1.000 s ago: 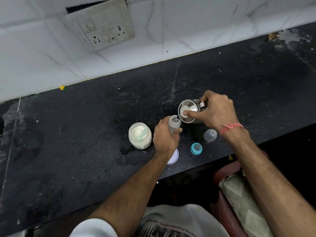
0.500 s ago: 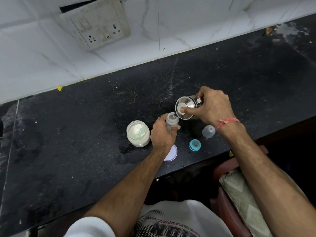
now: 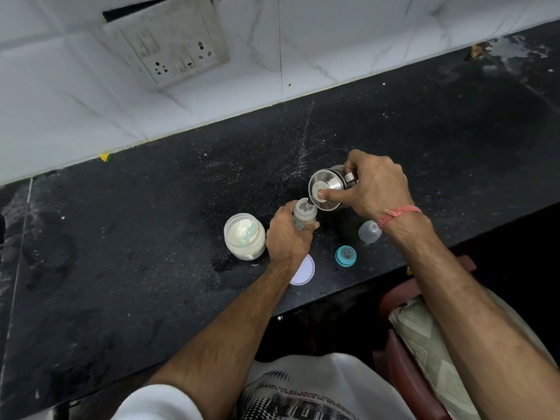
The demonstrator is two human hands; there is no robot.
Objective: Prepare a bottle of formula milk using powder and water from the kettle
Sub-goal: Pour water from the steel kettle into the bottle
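Observation:
My left hand (image 3: 288, 237) grips a small clear baby bottle (image 3: 304, 214) that stands upright on the black counter (image 3: 151, 237). My right hand (image 3: 372, 186) holds a small steel kettle (image 3: 328, 186) tilted to the left, thumb pressed on its lid, its spout right over the bottle's open mouth. An open glass jar of white powder (image 3: 245, 235), with a pale green scoop inside, stands just left of my left hand.
A white jar lid (image 3: 303, 269) lies near the counter's front edge, partly under my left wrist. A teal bottle ring with teat (image 3: 345, 255) and a clear bottle cap (image 3: 369, 231) lie to the right. A wall socket (image 3: 172, 53) sits on the tiles; a cushioned chair (image 3: 424, 344) stands below.
Both hands keep their grips. The kettle has tilted a little further toward the bottle. The camera view has shifted slightly.

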